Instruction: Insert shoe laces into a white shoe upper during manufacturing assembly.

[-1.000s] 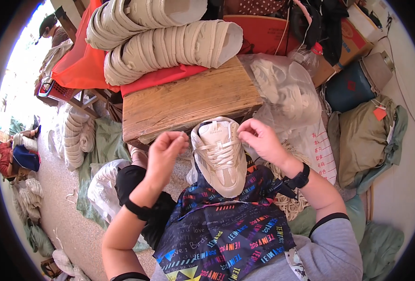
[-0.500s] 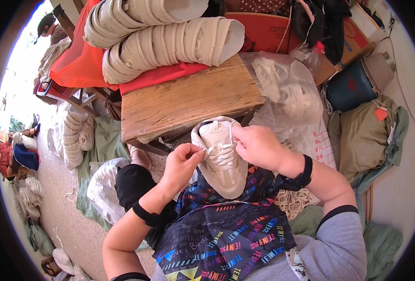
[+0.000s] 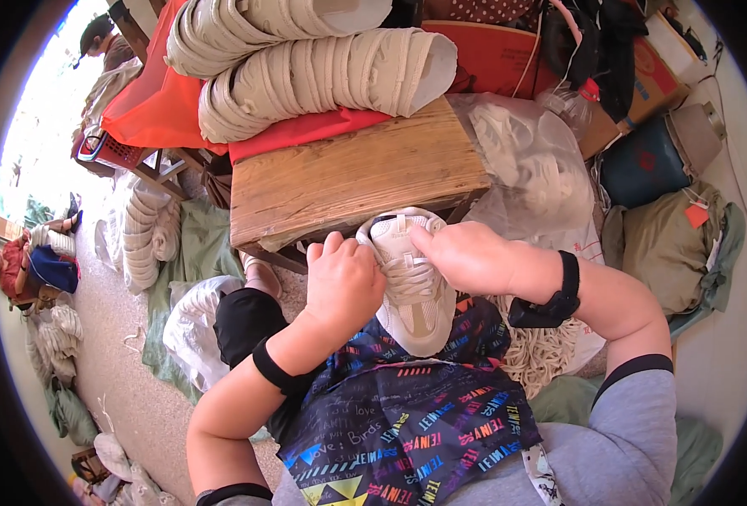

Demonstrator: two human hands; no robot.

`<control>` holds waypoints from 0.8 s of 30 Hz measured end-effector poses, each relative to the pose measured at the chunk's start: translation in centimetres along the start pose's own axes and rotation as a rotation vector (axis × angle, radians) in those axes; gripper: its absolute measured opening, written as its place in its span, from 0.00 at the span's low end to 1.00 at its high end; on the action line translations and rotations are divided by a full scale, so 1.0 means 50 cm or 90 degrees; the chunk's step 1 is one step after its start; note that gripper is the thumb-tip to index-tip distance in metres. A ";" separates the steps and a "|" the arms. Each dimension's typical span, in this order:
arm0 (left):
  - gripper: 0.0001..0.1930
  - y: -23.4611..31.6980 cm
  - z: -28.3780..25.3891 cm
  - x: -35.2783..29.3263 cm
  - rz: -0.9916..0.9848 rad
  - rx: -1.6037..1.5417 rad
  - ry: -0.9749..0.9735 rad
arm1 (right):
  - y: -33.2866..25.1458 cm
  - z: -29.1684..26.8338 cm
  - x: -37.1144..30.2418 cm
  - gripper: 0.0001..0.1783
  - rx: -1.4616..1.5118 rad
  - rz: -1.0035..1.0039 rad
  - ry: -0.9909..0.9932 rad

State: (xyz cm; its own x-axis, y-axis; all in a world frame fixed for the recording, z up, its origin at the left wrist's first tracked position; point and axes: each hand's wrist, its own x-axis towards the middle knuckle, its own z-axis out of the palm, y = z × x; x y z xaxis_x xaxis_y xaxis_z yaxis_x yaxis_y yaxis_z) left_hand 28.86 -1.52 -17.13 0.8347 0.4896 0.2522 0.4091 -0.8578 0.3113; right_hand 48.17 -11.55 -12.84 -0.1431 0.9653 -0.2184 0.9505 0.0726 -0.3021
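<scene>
A beige and white shoe upper (image 3: 429, 326) stands over my lap, toe toward me, its white shoelace (image 3: 411, 283) criss-crossed over the tongue. My left hand (image 3: 346, 282) is closed against its left edge, back of the hand up; the fingertips are hidden, so what they pinch does not show. At the right collar and eyelets, my right hand (image 3: 475, 260) grips the upper, thumb side lying near the tongue. A dark, colourfully printed apron (image 3: 407, 430) covers my lap below it.
A wooden bench (image 3: 357, 177) stands just ahead, bearing rows of nested beige uppers (image 3: 323, 76) on red cloth. Clear bags of uppers (image 3: 542, 169) lie to its right, above a heap of laces (image 3: 542, 354). A person (image 3: 108, 46) is at far left.
My left hand has turned from a fingertip pinch at the lace to a closed, back-up pose at the upper's left edge. My right hand stays at the right side. The view has shifted slightly.
</scene>
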 end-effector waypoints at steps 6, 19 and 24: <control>0.09 -0.009 -0.045 0.035 0.182 0.112 -0.048 | 0.004 -0.025 0.014 0.13 -0.196 -0.040 -0.083; 0.13 -0.091 -0.053 0.063 0.315 -0.112 -0.164 | 0.084 -0.022 0.004 0.14 0.106 -0.077 -0.038; 0.08 -0.101 -0.036 0.059 0.217 -0.283 -0.188 | 0.081 -0.003 -0.013 0.12 0.107 -0.065 0.024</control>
State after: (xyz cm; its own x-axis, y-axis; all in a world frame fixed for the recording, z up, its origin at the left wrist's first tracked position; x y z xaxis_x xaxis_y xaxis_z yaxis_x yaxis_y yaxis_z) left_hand 28.59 4.55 -16.33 0.9835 0.0817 0.1611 -0.0374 -0.7803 0.6242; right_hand 52.14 -11.87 -13.79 -0.2234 0.9640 -0.1440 0.8719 0.1315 -0.4717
